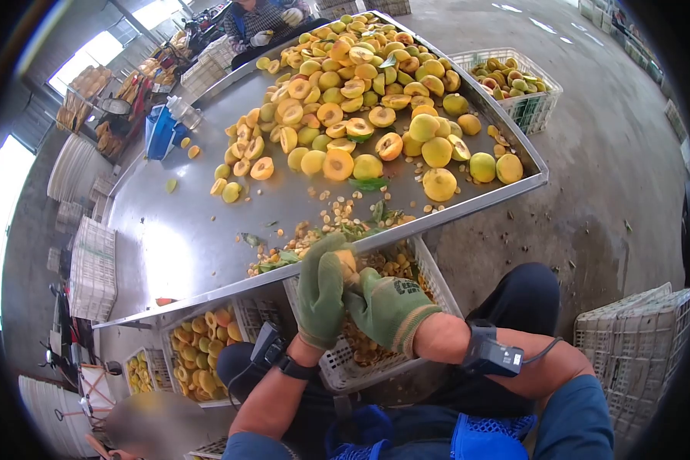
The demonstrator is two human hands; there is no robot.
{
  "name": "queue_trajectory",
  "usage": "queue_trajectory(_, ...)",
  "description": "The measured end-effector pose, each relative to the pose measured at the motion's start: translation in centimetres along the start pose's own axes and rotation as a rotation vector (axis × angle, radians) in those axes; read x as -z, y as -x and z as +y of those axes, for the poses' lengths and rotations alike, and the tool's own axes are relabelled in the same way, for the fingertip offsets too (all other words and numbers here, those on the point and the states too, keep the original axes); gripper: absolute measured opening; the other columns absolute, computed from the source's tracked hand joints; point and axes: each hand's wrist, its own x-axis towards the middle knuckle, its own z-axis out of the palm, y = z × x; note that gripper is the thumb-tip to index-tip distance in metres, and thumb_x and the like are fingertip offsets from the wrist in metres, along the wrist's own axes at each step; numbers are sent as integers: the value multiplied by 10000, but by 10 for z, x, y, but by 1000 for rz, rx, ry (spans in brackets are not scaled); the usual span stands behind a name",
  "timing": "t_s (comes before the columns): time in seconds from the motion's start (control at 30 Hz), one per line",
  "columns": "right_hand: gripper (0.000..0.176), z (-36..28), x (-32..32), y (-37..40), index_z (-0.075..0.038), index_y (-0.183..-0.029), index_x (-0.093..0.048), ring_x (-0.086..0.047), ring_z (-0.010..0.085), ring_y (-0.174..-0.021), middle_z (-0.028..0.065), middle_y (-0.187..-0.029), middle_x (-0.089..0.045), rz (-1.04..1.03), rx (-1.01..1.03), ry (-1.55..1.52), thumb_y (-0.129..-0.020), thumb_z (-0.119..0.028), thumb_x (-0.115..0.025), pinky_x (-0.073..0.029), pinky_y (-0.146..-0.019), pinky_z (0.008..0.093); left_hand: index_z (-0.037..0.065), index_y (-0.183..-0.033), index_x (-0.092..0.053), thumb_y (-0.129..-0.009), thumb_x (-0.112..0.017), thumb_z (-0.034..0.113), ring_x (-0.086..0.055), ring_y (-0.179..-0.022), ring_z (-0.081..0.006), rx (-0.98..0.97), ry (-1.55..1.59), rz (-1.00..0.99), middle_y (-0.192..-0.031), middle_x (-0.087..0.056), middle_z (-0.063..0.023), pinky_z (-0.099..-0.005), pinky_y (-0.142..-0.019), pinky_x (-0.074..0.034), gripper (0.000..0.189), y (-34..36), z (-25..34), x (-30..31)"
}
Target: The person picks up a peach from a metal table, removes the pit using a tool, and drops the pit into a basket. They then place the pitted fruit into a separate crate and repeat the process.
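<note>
The fruit is just below the middle of the frame, in front of the table's near edge, between my two gloved hands and partly hidden by them. My left hand stands fingers up, closed around it. My right hand comes in from the right with its fingers bent in and meeting it; most of those fingertips are hidden, so I cannot tell how firmly they hold. Right under my hands is a crate with cut pieces in it. Just above them, along the table's edge, lie loose pits and green leaves. The metal table fills the middle of the frame, and the fruit pile, halves and whole ones together, spreads over its upper part. A blue box and a clear bottle sit at its upper left side. At top centre, a person in gloves sits beyond the table. A full basket is on the floor at upper right, stacked crates stand at lower right, and cut fruit fills a bin at lower left. Black devices are strapped on both my wrists.
</note>
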Motion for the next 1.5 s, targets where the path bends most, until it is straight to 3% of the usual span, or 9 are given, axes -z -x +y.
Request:
queue_trajectory(0.27,299,28,-4,-18,-7,-973,-619,-671,344,-689,185,-774,-665,-220,171,-140,-983,-303,-579,-533,-618,442,7,-1297,-570,-1098,-443,275,-616,-1091,-187,-119,-43,10,-1179,-671,-112,-349,-992,-487,357,-2,-11,-5)
queue_trajectory(0.4,379,-8,56,-24,-8,-957,-639,-626,235,-544,104,-704,-632,-615,-441,-542,-980,-374,-542,-516,-491,365,6,-1298,-573,-1097,-446,273,-618,-1089,-186,-90,-24,-69,-1173,-672,-111,-344,-994,-485,357,-5,-9,-4)
queue_trajectory(0.5,392,-5,71,-29,-24,-946,-668,-640,234,-569,92,-733,-659,-730,-521,-527,-938,-390,-528,-529,-530,377,0,-1320,-565,-1096,-450,266,-622,-1082,-186,-153,-163,-146,-1177,-671,-114,-338,-991,-486,366,-10,-6,-3)
queue_trajectory(0.63,438,10,59,-28,-21,-942,-663,-601,181,-515,54,-673,-611,-654,-417,-471,-957,-443,-547,-494,-465,326,-11,-1397,-518,-1091,-458,261,-630,-1059,-188,303,21,-439,-1205,-659,-120,-336,-986,-489,414,-27,1,5)
queue_trajectory(0.8,424,7,77,-31,-67,-944,-672,-616,173,-549,40,-683,-618,-757,-427,-489,-945,-473,-554,-508,-486,319,-11,-1480,-444,-1045,-549,343,-646,-1101,-216,155,153,-456,-1229,-655,-145,-363,-979,-523,570,-25,9,13)
queue_trajectory(1.17,422,35,40,-29,-14,-1020,-641,-371,40,-307,-42,-531,-475,-1309,-451,-1716,-1074,-393,-464,-289,-274,196,-13,-1472,-442,-997,-629,415,-657,-1107,-257,238,451,-421,-1212,-656,-166,-390,-962,-556,666,-18,26,19)
queue_trajectory(1.27,461,28,45,-20,35,-947,-640,-357,48,-314,-34,-491,-442,-1163,-430,-1660,-1072,-376,-472,-290,-279,179,0,-1484,-432,-1027,-563,470,-659,-1092,-242,358,888,-395,-1217,-647,-171,-380,-949,-560,669,-19,7,33)
queue_trajectory(1.33,514,19,51,-20,15,-932,-679,-443,72,-390,-9,-529,-502,-1101,-438,-1178,-1054,-446,-490,-367,-363,220,14,-1447,-478,-1076,-345,576,-650,-789,-131,301,553,-203,-1104,-686,-146,-216,-642,-515,686,-18,11,41)
queue_trajectory(1.5,603,7,35,-23,-16,-846,-735,-628,157,-590,49,-619,-615,-810,-526,-133,-995,-569,-543,-507,-551,319,13,-1433,-491,-1068,-366,585,-589,-592,-92,379,603,-109,-1023,-707,-143,-190,-470,-430,690,-11,25,83)
